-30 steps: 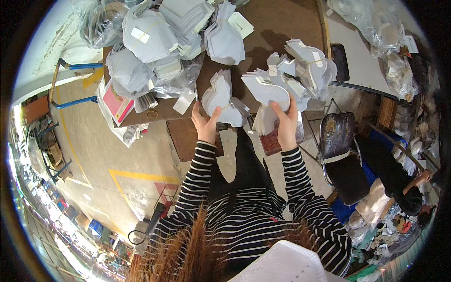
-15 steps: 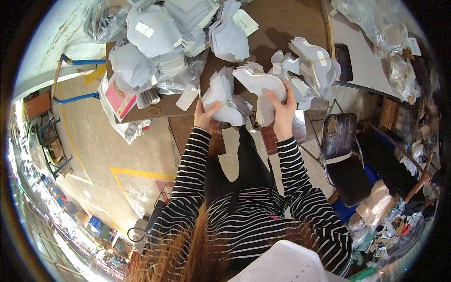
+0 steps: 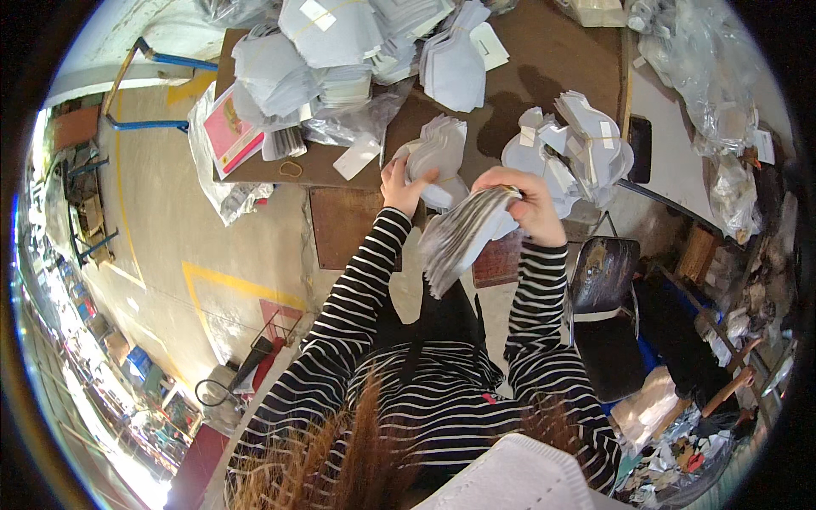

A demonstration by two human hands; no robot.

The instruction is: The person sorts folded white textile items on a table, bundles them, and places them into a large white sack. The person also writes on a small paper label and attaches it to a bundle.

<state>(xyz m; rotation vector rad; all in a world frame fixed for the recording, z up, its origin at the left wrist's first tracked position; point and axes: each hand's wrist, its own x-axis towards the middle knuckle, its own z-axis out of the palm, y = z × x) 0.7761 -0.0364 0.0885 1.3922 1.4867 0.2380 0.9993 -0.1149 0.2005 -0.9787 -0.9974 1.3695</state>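
My right hand [image 3: 534, 208] is closed on one end of a thick stack of white cut pieces [image 3: 466, 242]. That stack is tipped downward in front of the table edge, its layered edges fanned out. At the near edge of the brown table [image 3: 531, 59], my left hand [image 3: 403, 189] grips the lower left side of another stack of curved white pieces [image 3: 444, 146], thumb on top. Its fingers are partly hidden by the pieces. Right of that, banded white bundles [image 3: 595, 140] with small paper labels lie on the table.
Larger white bundles [image 3: 331, 34] are heaped at the far left beside a pink booklet [image 3: 228, 136] and a rubber band [image 3: 291, 169]. A dark phone [image 3: 640, 149] lies at the right, near plastic bags [image 3: 714, 93]. A black chair [image 3: 605, 280] stands below the table's right side.
My right hand has turned its stack over and brought it down toward me, off the table. The left hand's stack sits farther onto the table. The view has shifted slightly.
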